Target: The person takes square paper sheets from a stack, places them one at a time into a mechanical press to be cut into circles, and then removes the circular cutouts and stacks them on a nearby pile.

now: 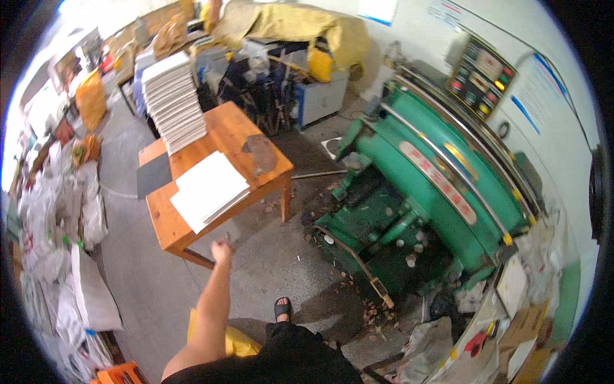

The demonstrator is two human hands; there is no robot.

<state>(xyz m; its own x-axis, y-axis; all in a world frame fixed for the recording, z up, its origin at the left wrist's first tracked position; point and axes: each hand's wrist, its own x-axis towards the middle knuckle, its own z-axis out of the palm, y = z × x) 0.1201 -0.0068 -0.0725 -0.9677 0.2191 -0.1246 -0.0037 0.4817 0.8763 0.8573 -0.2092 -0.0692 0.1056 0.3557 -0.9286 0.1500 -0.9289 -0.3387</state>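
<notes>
My left hand (pixel 222 251) is stretched forward, its fingers closed, just off the near edge of a wooden table (pixel 167 224). Something small and greyish shows at the fingertips, too blurred to name. Close beyond the hand lies a low stack of white sheets (pixel 211 185) on the tabletop. Behind it rises a tall stack of pale sheets or boards (pixel 171 99). A dark flat sheet (pixel 153 177) sits at the table's left, and a brown patch or piece (pixel 260 153) at its right end. My right hand is out of view.
A large green machine (pixel 416 173) stands on the right, its control panel (pixel 481 77) on the wall behind. Debris (pixel 371 313) litters the floor beside it. White sacks (pixel 57 205) line the left side. Something yellow (pixel 240 342) lies beneath my left forearm. A yellow-covered heap (pixel 300 29) stands behind.
</notes>
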